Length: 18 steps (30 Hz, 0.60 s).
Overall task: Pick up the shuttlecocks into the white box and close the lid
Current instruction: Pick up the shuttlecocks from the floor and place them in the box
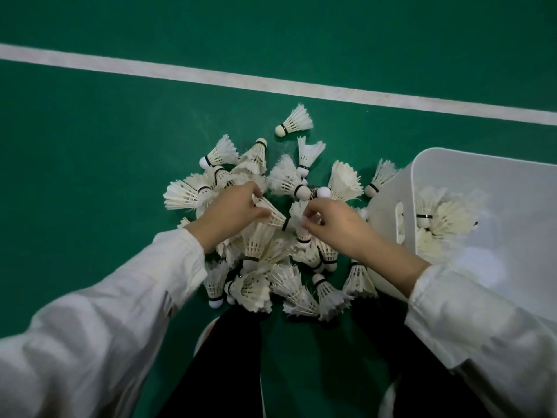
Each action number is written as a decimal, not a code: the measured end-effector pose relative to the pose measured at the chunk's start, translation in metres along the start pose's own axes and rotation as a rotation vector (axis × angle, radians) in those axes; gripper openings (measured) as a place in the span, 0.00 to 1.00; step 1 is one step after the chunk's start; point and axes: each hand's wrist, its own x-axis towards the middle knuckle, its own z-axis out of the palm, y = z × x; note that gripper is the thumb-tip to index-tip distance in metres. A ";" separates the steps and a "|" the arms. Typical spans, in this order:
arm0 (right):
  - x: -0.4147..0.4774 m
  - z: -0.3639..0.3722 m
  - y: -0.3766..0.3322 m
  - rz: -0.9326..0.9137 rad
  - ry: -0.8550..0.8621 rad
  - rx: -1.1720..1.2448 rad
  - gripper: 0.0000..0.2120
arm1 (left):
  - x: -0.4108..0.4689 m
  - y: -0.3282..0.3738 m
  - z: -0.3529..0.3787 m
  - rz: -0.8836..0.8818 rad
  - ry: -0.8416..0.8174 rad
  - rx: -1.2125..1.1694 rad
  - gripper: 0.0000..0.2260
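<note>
green court floor [90, 146], gathering step: left hand [233, 211] grips one white feathered shuttlecock [272, 217], right hand [334, 227] seemingly pinches another; next, release into white plastic box [482, 164] rightward.

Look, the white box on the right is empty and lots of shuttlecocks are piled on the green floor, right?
Not quite: the box is not empty. The head view shows the white box on the right with some shuttlecocks inside it. Lots more are piled on the green floor, as you said.
</note>
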 end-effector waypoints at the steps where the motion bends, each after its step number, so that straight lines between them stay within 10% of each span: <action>1: -0.002 -0.002 -0.001 -0.005 0.009 0.012 0.07 | -0.001 0.000 0.000 0.000 0.003 -0.056 0.13; 8: -0.011 0.001 0.000 0.034 0.006 0.080 0.06 | -0.016 -0.001 0.000 -0.062 -0.082 -0.372 0.11; 18: -0.020 0.013 0.002 0.059 -0.033 0.116 0.08 | -0.022 0.016 -0.012 0.043 -0.074 -0.191 0.06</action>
